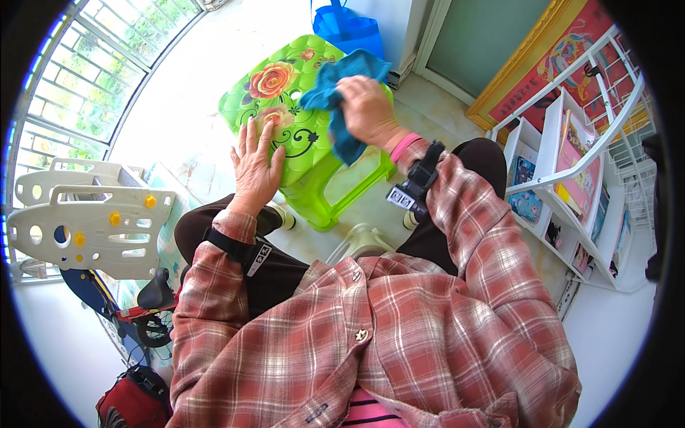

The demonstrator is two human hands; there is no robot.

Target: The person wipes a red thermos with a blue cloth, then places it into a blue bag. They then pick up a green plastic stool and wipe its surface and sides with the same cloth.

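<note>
A green plastic stool with a quilted seat, printed with orange roses and black scrolls, stands upright in front of me. My left hand lies on the near left part of its seat, fingers spread and holding nothing. Crumpled in my right hand is a blue cloth, which rests over the right side of the seat and hangs down past its edge. The palm side of my right hand is hidden.
Beyond the stool stands a blue bag. On the right are a white shelf with books and a gold-framed red picture. On the left are a grey plastic play panel with yellow knobs and a small bike's saddle.
</note>
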